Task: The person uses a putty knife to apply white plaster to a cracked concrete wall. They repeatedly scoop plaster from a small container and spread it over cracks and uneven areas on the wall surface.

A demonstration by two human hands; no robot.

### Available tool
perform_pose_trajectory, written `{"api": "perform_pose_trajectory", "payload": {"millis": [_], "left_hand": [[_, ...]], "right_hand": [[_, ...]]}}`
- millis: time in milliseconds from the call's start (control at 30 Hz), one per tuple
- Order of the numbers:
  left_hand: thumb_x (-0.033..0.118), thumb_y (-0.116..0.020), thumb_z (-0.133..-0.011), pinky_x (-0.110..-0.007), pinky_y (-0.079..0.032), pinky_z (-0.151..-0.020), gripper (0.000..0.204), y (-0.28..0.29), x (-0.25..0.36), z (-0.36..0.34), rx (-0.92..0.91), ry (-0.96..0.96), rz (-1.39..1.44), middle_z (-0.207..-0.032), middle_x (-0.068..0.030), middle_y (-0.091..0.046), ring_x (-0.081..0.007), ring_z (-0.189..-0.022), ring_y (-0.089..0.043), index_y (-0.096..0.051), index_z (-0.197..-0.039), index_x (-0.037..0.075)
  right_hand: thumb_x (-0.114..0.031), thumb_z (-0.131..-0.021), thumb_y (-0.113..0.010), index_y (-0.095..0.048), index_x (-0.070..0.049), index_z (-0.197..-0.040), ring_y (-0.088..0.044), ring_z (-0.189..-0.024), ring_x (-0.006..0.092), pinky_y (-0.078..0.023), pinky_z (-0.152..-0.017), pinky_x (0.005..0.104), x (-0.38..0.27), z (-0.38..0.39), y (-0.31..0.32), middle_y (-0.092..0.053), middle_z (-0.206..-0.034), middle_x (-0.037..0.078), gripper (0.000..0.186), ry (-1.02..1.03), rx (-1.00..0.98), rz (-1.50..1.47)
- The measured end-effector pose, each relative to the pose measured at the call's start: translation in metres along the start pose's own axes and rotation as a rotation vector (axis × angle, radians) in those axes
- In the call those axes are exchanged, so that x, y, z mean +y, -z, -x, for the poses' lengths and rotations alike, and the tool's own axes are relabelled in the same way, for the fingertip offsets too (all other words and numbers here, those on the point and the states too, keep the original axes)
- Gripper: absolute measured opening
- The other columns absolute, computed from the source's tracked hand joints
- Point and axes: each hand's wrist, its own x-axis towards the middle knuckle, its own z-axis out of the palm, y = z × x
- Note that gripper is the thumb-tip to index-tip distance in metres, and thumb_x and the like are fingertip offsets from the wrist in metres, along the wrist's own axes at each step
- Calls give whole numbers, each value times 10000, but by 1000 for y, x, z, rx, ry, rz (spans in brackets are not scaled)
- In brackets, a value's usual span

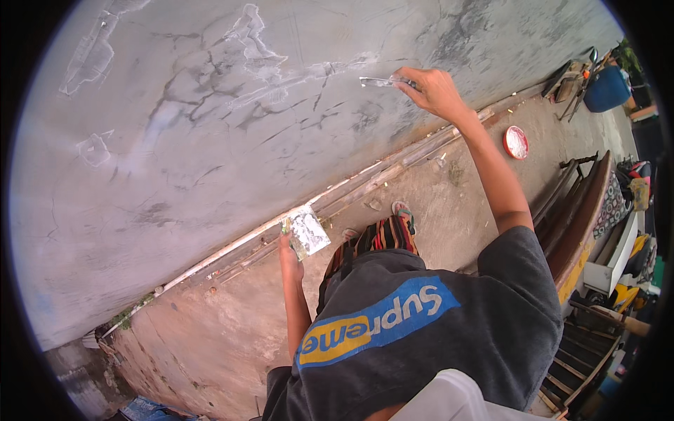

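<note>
Up against the grey wall (210, 154), my right hand (437, 91) pinches a putty knife (380, 82), its blade turned left along the wall. A rough pale patch of filler (281, 88) runs beside that blade, over cracks and dark scuffs. Lower down, my left hand (289, 258) grips the edge of a flat, squarish board (309, 234) smeared with white putty. The fingers under the board are partly hidden.
A red tub of white paste (515, 142) stands on the concrete floor (239, 330) at the right. Pipes (232, 247) run along the wall's foot. Further right are a wooden bench (576, 217), a blue barrel (606, 89) and a slatted wooden frame (579, 351).
</note>
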Motion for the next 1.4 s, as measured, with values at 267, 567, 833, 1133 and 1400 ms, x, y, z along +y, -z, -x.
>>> {"api": "perform_pose_trajectory", "payload": {"millis": [267,567,833,1133,1400], "left_hand": [[280,-526,-882,-337,-414,-959,493,-17,-8,11,-5,32,41,-1209,-82,-562,-195,-1115,-544,-482,-1293,12],[308,-515,-891,-359,-422,-968,502,-24,-28,2,37,12,93,-1208,-92,-591,-221,-1114,-570,-487,-1293,9],[274,-492,-903,-355,-433,-954,481,-27,-27,-1,-9,22,104,-1202,-88,-592,-212,-1109,-571,-472,-1301,4],[288,-522,-885,-339,-419,-951,459,-31,-13,-12,-56,21,88,-1171,-65,-581,-189,-1088,-555,-498,-1266,33],[311,-502,-892,-357,-443,-948,490,-20,-32,-23,-58,-14,114,-1205,-76,-600,-211,-1105,-581,-495,-1293,29]], "right_hand": [[-306,-846,-683,-666,-87,-862,-563,-527,290,-422,-469,360,10,-40,17,-605,-608,99,220,178,-32,220],[-304,-854,-674,-577,-72,-854,-592,-560,308,-441,-466,377,11,-56,41,-603,-636,92,252,184,19,439],[-116,-857,-614,-537,-34,-883,-581,-555,351,-434,-475,423,-20,-4,40,-568,-616,120,115,129,3,272],[-18,-801,-577,-504,13,-803,-579,-631,404,-456,-516,441,-48,-37,28,-554,-624,202,79,76,-203,406],[-71,-811,-614,-535,10,-789,-580,-656,410,-453,-582,479,-20,-26,64,-567,-622,195,116,-51,-122,308]]}}
